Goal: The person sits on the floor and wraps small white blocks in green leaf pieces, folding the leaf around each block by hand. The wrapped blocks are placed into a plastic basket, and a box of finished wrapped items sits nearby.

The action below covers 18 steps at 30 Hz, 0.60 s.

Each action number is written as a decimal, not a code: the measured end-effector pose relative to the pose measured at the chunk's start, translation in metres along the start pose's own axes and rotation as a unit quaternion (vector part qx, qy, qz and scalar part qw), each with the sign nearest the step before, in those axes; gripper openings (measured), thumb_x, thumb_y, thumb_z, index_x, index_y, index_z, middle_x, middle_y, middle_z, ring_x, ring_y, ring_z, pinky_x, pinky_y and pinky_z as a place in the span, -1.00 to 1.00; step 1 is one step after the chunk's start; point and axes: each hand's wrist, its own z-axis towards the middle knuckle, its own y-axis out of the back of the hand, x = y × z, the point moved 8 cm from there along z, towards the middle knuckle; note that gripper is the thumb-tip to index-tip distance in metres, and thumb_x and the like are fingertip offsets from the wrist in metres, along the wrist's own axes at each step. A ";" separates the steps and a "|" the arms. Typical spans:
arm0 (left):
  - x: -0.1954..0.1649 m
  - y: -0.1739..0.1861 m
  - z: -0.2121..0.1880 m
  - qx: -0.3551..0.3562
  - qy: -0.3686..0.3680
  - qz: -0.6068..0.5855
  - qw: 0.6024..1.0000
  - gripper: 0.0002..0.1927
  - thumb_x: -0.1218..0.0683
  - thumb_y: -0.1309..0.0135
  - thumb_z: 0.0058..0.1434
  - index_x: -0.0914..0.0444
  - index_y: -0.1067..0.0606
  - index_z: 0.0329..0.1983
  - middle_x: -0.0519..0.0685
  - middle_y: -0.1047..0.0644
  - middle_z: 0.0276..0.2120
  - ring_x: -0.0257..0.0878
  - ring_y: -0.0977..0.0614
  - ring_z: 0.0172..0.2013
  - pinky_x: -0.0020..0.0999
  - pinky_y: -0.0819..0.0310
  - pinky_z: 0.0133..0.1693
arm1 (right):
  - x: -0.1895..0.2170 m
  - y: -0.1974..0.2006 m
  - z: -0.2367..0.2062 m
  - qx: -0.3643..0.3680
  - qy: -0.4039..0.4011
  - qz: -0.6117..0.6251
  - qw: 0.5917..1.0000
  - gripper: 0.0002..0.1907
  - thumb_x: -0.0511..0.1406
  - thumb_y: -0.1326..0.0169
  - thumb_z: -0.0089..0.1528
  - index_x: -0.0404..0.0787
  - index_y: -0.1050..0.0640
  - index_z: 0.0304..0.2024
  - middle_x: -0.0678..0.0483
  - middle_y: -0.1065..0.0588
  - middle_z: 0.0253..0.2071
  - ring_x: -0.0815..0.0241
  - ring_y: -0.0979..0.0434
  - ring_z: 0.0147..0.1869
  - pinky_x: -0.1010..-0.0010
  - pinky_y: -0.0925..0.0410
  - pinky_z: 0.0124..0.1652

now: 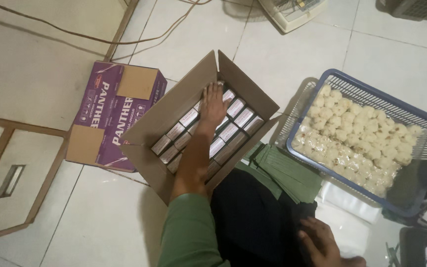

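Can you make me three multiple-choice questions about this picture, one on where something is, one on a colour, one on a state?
1. Where does the left hand rest?
A. on the small packs in the open cardboard box
B. in the basket
C. on the purple carton

2. What colour is the basket of pale round pieces?
A. red
B. blue
C. yellow

3. In what state are the flaps of the cardboard box?
A. taped shut
B. folded open
C. torn off

Answers: 1 A, the palm lies flat on the packs inside the box. 2 B, its mesh rim is blue. 3 B, the flaps stand outward and the packs show.
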 end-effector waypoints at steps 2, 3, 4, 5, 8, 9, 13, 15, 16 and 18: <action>0.000 -0.009 0.001 0.052 -0.009 0.045 0.998 -0.16 -0.36 0.28 0.39 0.26 0.04 0.51 0.09 0.06 0.50 0.06 0.11 0.48 0.07 0.35 0.42 | -0.008 -0.002 -0.004 -0.001 -0.024 -0.009 1.000 -0.62 -0.48 -0.19 0.15 -0.37 -0.56 0.04 -0.07 -0.43 0.21 0.10 -0.44 0.32 0.28 -0.34 0.20; 0.002 -0.012 0.000 0.073 -0.006 0.043 0.996 -0.12 -0.41 0.32 0.37 0.23 0.10 0.52 0.05 0.10 0.52 0.04 0.16 0.50 0.04 0.43 0.42 | -0.006 -0.003 -0.005 -0.001 -0.013 -0.021 1.000 -0.63 -0.46 -0.19 0.15 -0.36 -0.58 0.03 -0.07 -0.41 0.22 0.09 -0.45 0.31 0.29 -0.35 0.19; 0.005 -0.015 -0.001 0.094 -0.002 0.042 0.995 -0.07 -0.45 0.36 0.35 0.20 0.17 0.54 0.02 0.14 0.54 0.02 0.22 0.52 0.01 0.52 0.42 | -0.003 -0.003 -0.007 -0.001 -0.003 -0.032 0.999 -0.64 -0.44 -0.19 0.16 -0.35 -0.59 0.02 -0.08 -0.40 0.22 0.09 -0.45 0.30 0.30 -0.36 0.17; 0.004 -0.015 0.000 0.109 -0.012 0.050 0.993 -0.09 -0.45 0.36 0.37 0.19 0.16 0.55 0.04 0.12 0.54 0.03 0.19 0.52 0.01 0.48 0.44 | 0.001 -0.002 -0.009 -0.001 0.007 -0.044 0.999 -0.65 -0.42 -0.19 0.16 -0.33 -0.61 0.02 -0.09 -0.39 0.23 0.09 -0.46 0.28 0.30 -0.37 0.16; 0.000 -0.005 0.005 0.138 -0.015 0.032 0.990 -0.12 -0.41 0.28 0.37 0.19 0.11 0.54 0.06 -0.01 0.50 0.07 0.06 0.48 0.05 0.33 0.44 | 0.021 0.011 -0.015 -0.030 0.054 -0.190 0.980 -0.66 -0.36 -0.24 0.15 -0.26 -0.64 0.00 -0.07 -0.47 0.17 0.08 -0.48 0.28 0.34 -0.33 0.22; -0.001 0.002 0.008 0.138 0.003 -0.003 0.990 -0.11 -0.36 0.18 0.33 0.20 0.07 0.53 0.07 -0.10 0.46 0.10 -0.02 0.45 0.07 0.24 0.40 | 0.029 0.020 -0.015 -0.043 0.076 -0.215 0.973 -0.66 -0.34 -0.24 0.17 -0.24 -0.63 0.01 -0.07 -0.48 0.17 0.06 -0.48 0.27 0.33 -0.34 0.21; -0.043 0.051 0.002 0.038 0.028 -0.037 0.998 -0.38 -0.16 -0.01 0.40 0.24 -0.34 0.41 0.16 -0.57 0.13 0.08 -0.55 0.20 0.04 -0.27 0.37 | 0.008 0.083 -0.023 -0.107 -0.113 -0.373 0.915 -0.76 -0.25 -0.27 0.22 -0.12 -0.66 -0.06 0.04 -0.44 0.32 0.07 -0.66 -0.20 0.21 -0.47 -0.16; -0.097 0.099 -0.029 -0.198 -0.101 -0.196 0.955 -0.60 0.01 -0.12 0.36 0.30 -0.48 0.18 0.14 -0.57 0.04 0.13 -0.61 0.05 0.00 -0.47 0.13 | 0.024 0.110 -0.020 -0.176 0.050 -0.327 0.927 -0.73 -0.29 -0.22 0.24 -0.14 -0.63 0.00 -0.08 -0.47 0.16 0.09 -0.55 -0.22 0.23 -0.47 -0.25; -0.128 0.105 -0.054 -0.259 -0.145 -0.206 0.932 -0.64 0.02 -0.14 0.32 0.28 -0.49 0.11 0.11 -0.56 0.03 0.14 -0.61 0.04 0.00 -0.48 0.13 | 0.019 0.124 -0.025 -0.197 0.057 -0.325 0.923 -0.74 -0.31 -0.21 0.27 -0.17 -0.63 0.02 -0.09 -0.46 0.15 0.07 -0.55 -0.18 0.23 -0.46 -0.20; -0.193 0.084 -0.104 -0.235 -0.207 -0.247 0.917 -0.66 0.04 -0.18 0.20 0.26 -0.52 0.00 0.11 -0.56 -0.07 0.14 -0.61 -0.07 -0.01 -0.49 -0.03 | 0.014 0.150 -0.030 -0.233 0.103 -0.355 0.899 -0.78 -0.37 -0.20 0.30 -0.22 -0.62 0.01 -0.10 -0.47 0.10 0.01 -0.55 -0.07 0.24 -0.45 -0.07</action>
